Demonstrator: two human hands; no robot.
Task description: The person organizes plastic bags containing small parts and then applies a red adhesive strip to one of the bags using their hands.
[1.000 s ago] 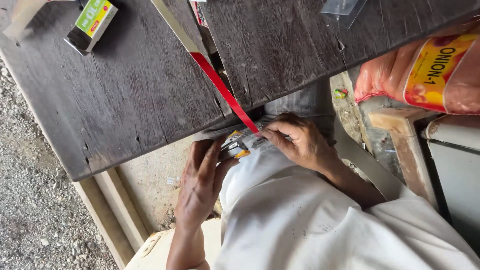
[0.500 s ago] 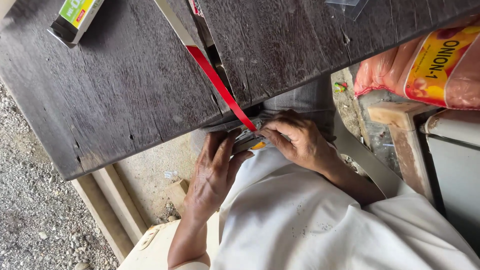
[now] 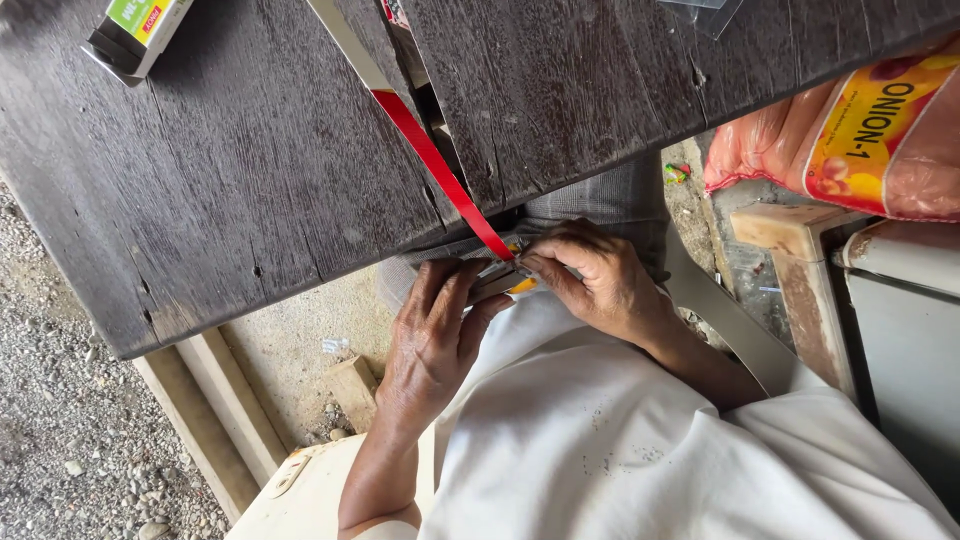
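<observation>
My left hand (image 3: 435,335) and my right hand (image 3: 598,278) meet just below the near edge of a dark wooden table (image 3: 250,170), over my lap. Between their fingertips they pinch a small flat object (image 3: 500,280) with a yellow patch; most of it is hidden by the fingers. A long strip (image 3: 430,160), red for its lower part and pale at its upper part, runs from that object up across the table along the gap between two boards. Both hands are closed on the small object where the strip ends.
A green and white box (image 3: 135,30) lies at the table's far left corner. An orange mesh sack with a yellow label (image 3: 860,130) sits to the right, beside a wooden block (image 3: 790,240). Gravel (image 3: 50,440) and wooden beams (image 3: 215,420) lie below left. Clear plastic (image 3: 700,12) is at the top.
The view has shifted slightly, so the table and box sit further up and left. My left hand has slid up closer to the right hand, and its fingers now cover more of the small object.
</observation>
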